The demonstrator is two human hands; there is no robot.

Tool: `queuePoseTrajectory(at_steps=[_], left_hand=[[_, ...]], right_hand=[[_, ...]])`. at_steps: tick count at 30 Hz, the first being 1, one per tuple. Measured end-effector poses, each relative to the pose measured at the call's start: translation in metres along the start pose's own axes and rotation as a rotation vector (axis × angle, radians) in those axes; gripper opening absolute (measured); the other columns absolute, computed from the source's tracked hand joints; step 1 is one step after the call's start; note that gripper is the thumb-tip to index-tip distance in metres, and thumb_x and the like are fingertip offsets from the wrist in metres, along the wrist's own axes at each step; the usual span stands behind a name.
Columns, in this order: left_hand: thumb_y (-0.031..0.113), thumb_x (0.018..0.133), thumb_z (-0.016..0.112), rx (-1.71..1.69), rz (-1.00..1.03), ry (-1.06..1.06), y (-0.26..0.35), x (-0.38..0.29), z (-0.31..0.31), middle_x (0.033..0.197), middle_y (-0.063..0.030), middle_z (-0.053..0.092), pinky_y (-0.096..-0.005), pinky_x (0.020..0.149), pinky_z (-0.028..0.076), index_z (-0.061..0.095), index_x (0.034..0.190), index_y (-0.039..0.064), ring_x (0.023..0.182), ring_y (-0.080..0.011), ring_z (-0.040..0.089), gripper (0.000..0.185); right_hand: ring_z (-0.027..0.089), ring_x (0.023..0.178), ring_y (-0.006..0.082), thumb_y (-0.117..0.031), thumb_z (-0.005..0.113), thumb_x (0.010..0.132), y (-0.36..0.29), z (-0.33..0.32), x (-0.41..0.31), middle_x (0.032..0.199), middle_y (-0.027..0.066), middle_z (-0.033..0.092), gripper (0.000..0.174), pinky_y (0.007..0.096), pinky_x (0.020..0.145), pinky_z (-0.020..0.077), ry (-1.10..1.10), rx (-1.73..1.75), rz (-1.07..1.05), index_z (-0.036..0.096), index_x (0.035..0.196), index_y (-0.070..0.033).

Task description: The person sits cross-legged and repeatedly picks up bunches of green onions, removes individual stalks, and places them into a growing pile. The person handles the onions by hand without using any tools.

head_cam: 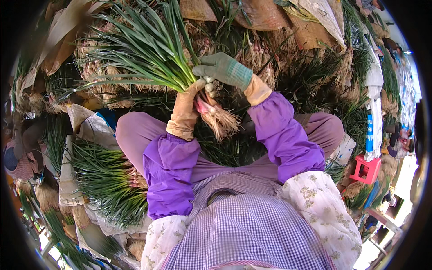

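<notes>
A bunch of green garlic [175, 67] with long leaves, pinkish bulbs and pale roots lies in the grip of my left hand [189, 98], which wears a tan rubber glove. Its leaves fan toward the upper left, and the roots hang toward my lap. My right hand [224, 71], in a green coated glove over a tan one, touches the bunch at the stalks just above my left hand. Its whitish fingertips are bent beside the stems, and what lies between them is partly hidden.
Heaped garlic plants with roots [260, 50] lie ahead under brown sacks [199, 10]. Another pile of green garlic [104, 179] rests by my left knee. A red plastic stool [366, 168] stands at the right. A person [22, 158] is at the far left; others are at the far right.
</notes>
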State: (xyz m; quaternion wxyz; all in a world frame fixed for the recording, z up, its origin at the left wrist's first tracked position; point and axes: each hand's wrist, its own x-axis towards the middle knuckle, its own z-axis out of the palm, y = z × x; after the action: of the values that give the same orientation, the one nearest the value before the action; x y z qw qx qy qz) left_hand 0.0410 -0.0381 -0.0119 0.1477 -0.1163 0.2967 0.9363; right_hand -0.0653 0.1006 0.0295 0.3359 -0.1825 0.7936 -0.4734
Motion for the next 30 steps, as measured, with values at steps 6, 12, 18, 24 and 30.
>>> queuePoseTrajectory(at_steps=[6, 12, 18, 24, 30], left_hand=[[0.015, 0.090, 0.059, 0.107, 0.032, 0.099, -0.011, 0.002, -0.001, 0.071, -0.0064, 0.059, -0.0287, 0.052, 0.055, 0.057, 0.090, 0.002, 0.062, -0.0182, 0.059, 0.013], [0.016, 0.090, 0.060, 0.139, 0.231, 0.196, -0.008, -0.003, 0.018, 0.071, -0.0037, 0.058, -0.0241, 0.053, 0.052, 0.058, 0.099, -0.003, 0.060, -0.0139, 0.058, 0.022], [0.027, 0.093, 0.057, 0.008, 0.457, -0.060, 0.056, -0.019, 0.041, 0.069, 0.0047, 0.050, -0.0303, 0.077, 0.048, 0.054, 0.112, -0.001, 0.064, -0.0104, 0.051, 0.034], [0.027, 0.096, 0.056, -0.102, 0.353, -0.087, 0.061, -0.005, -0.025, 0.061, 0.0084, 0.037, -0.0298, 0.074, 0.049, 0.048, 0.127, 0.001, 0.056, -0.0066, 0.041, 0.041], [0.017, 0.096, 0.055, -0.361, 0.248, -0.079, 0.033, 0.015, -0.013, 0.056, 0.0083, 0.035, -0.0223, 0.063, 0.042, 0.050, 0.125, -0.004, 0.048, -0.0056, 0.036, 0.036]], right_hand=[[0.057, 0.052, 0.0249, -0.031, 0.058, 0.091, 0.006, 0.039, -0.017, 0.060, 0.0064, 0.057, 0.030, 0.0376, 0.049, 0.0439, 0.762, -0.726, -0.479, 0.058, 0.070, -0.009], [0.064, 0.061, 0.0250, -0.035, 0.052, 0.093, 0.036, 0.012, -0.021, 0.069, 0.0087, 0.064, 0.028, 0.0384, 0.054, 0.0490, 0.779, -0.843, 0.038, 0.063, 0.081, -0.013], [0.062, 0.107, 0.0279, -0.041, 0.052, 0.089, 0.101, 0.025, -0.075, 0.106, 0.0126, 0.068, 0.039, 0.0397, 0.091, 0.0488, -0.536, -1.024, 0.270, 0.067, 0.114, -0.015], [0.063, 0.096, 0.0355, -0.044, 0.059, 0.086, 0.006, -0.069, -0.044, 0.107, 0.0210, 0.065, 0.046, 0.0396, 0.083, 0.0493, 0.794, -0.302, 0.325, 0.063, 0.107, -0.003], [0.058, 0.047, 0.0132, -0.026, 0.070, 0.082, 0.065, -0.163, 0.003, 0.063, 0.0074, 0.065, 0.028, 0.0269, 0.041, 0.0433, 0.960, 0.594, 0.108, 0.067, 0.085, 0.002]])
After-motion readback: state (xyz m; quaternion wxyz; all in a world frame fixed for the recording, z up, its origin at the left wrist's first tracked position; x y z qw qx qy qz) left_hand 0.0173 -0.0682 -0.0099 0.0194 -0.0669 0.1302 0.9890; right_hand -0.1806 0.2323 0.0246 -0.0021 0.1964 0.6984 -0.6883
